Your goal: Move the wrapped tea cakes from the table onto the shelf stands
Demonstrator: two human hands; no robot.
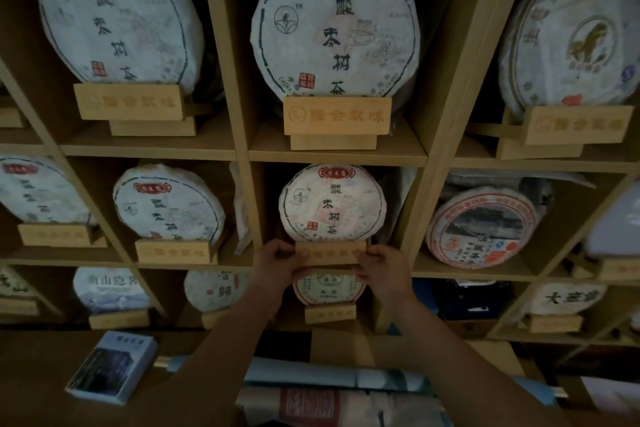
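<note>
Tea cake [332,204] is round, wrapped in white crinkled paper, red banner label at top, a column of dark characters down the middle, small red stamp lower left, faint dashed ring near the rim. It stands upright on a wooden stand [330,252] in the middle cubby of the middle shelf [332,156] row. Stand front has carved characters, blurred here.

My left hand [277,265] pinches the stand's left end, fingers [300,253] curled over the front edge. My right hand [384,269] pinches the stand's right end the same way. Both hands touch the stand, not the cake.

Neighbouring cubbies all hold similar wrapped cakes on stands: a larger matching cake [334,24] directly above, another matching one [169,204] to the left, a red-bordered cake [481,224] to the right leaning back. A smaller cake [329,288] sits in the cubby just below my hands, partly hidden.

On the surface [41,374] below: a small boxed pack [112,367] lower left, and paper-wrapped goods [332,399] with a red print at bottom centre. Lighting is dim.
</note>
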